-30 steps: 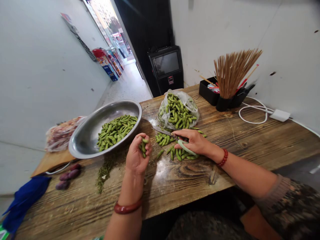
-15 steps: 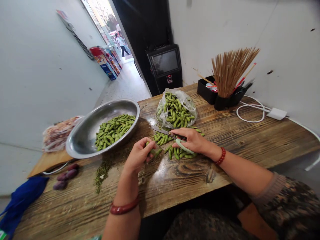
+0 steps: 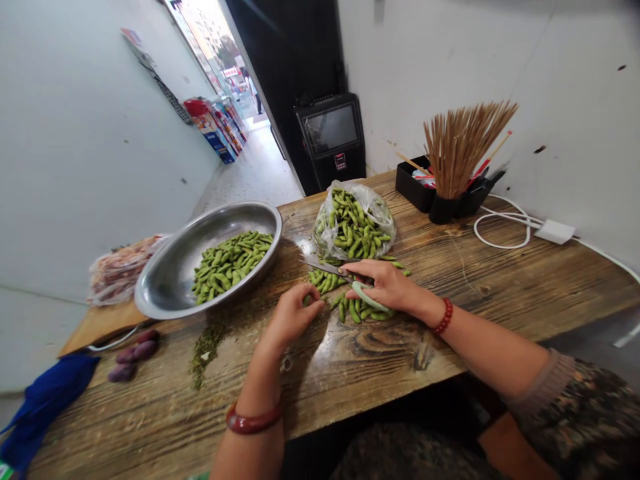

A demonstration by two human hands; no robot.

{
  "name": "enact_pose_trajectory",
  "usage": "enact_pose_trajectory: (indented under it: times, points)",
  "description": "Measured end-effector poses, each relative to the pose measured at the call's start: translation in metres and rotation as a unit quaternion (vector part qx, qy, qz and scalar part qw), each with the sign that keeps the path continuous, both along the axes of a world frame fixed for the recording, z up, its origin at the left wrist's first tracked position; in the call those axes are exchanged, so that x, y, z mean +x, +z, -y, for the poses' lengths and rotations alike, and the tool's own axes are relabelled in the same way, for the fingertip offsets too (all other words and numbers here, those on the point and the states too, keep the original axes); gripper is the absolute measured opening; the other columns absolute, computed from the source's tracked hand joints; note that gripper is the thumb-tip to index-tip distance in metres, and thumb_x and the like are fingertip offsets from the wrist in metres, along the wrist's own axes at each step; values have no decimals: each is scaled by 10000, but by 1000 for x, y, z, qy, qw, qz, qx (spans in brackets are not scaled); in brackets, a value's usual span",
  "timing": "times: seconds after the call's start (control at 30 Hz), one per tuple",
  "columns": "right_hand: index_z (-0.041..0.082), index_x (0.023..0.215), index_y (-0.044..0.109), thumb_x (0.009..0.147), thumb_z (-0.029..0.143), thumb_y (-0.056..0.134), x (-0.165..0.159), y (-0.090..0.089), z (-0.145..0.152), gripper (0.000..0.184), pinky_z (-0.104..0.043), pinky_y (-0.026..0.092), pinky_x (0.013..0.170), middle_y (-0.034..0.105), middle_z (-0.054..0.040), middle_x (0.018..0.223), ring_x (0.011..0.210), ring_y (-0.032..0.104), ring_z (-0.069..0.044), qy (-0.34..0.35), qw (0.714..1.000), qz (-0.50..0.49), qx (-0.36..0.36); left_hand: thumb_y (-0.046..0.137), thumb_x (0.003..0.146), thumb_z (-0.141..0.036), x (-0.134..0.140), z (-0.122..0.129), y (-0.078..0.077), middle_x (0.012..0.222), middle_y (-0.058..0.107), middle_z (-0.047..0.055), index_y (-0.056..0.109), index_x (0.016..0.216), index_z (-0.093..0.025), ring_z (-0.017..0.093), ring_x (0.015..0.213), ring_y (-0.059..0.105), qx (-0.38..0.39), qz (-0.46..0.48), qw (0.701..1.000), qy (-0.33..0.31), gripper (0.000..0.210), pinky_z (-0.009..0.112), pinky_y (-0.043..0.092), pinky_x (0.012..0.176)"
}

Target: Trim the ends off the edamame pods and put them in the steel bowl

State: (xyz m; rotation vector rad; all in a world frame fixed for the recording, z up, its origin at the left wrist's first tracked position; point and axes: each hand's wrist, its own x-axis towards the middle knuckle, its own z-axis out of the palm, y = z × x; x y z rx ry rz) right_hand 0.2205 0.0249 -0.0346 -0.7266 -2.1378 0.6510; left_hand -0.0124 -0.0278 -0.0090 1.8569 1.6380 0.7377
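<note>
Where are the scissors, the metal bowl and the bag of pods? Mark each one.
scissors [image 3: 325,268], head view, on the bare blade.
metal bowl [image 3: 175,270], head view, on the bare inner wall.
bag of pods [image 3: 356,225], head view, on its middle.

one head-worn view, close, forward and down over the wooden table [image 3: 500,280]

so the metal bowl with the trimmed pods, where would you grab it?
Grip the metal bowl by its thin rolled rim at the near-left edge, coming from the left. It sits tilted, that side propped on the wooden board, so fingers can hook under there. The pods lie toward the right side; support that too.
</note>
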Motion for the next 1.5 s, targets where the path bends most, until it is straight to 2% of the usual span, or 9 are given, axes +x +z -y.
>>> enact_pose_trajectory:
  times: [0.1, 0.2, 0.3, 0.43, 0.53, 0.7, 0.87, 1.5]
  points:
    - [176, 1176, 635, 772, 393, 724, 0, 1, 1, 467, -277, 510, 736, 684, -82, 1025, 782, 633, -158, -7, 1000, -13, -13, 692, 701, -293, 3, 4, 6, 564, 525, -40, 590, 716, -181, 99, 503, 449, -6, 168, 984, 67, 152, 206, 348, 483]
    - [170, 1183, 624, 764, 388, 732, 0, 3, 2, 485, -274, 505, 717, 679, -79, 1015, 743, 614, -146, -6, 1000, -17, -18, 710, 718, -333, 7, 7, 7, 502, 437, -83, 597, 830, -183, 55, 380, 309, -53, 314, 942, 106, 219, 179, 257, 371]
    - [181, 1216, 595, 749, 407, 742, 0, 3, 3, 540, -273, 495, 702, 659, -61, 954, 736, 593, -147, 5, 1000, 9, -7, 739, 704, -333, 13, 8, 7, 574, 504, -56, 636, 890, -159, 36, 386, 314, -55, 378, 918, 108, 274, 164, 271, 350]
    - [191, 1274, 545, 754, 431, 730, 2, 2, 4, 602, -286, 488, 725, 629, -63, 964, 794, 592, -166, 19, 998, 49, 27, 753, 699, -338, 19, 8, 8, 650, 562, -29, 635, 839, -154, 29, 400, 341, -35, 418, 901, 106, 259, 157, 288, 340]
    - [189, 1300, 520, 765, 441, 716, 2, 2, 6, 622, -294, 485, 740, 615, -79, 1021, 844, 589, -179, 26, 996, 71, 39, 759, 700, -330, 19, 8, 5, 598, 532, -46, 634, 844, -163, 35, 396, 336, -24, 431, 896, 104, 253, 154, 290, 337]
    - [193, 1305, 516, 763, 447, 715, 1, 3, 8, 630, -292, 484, 741, 612, -78, 1027, 843, 582, -174, 35, 996, 70, 31, 766, 705, -332, 18, 8, -2, 524, 476, -68, 624, 826, -167, 41, 391, 332, -24, 413, 905, 99, 250, 156, 298, 340]
    - [200, 1306, 517, 759, 448, 719, 2, 5, 9, 634, -297, 487, 759, 607, -78, 1041, 863, 588, -179, 42, 997, 65, 20, 761, 714, -348, 20, 10, 0, 508, 477, -68, 631, 838, -166, 40, 386, 334, -30, 400, 911, 94, 256, 158, 284, 347]
    - [198, 1243, 580, 791, 402, 706, -1, -3, 4, 511, -260, 472, 692, 630, -52, 916, 766, 584, -153, 35, 997, 58, 31, 756, 699, -304, 23, 10, 4, 627, 500, -41, 659, 823, -157, 34, 419, 346, -16, 372, 922, 102, 214, 159, 284, 351]
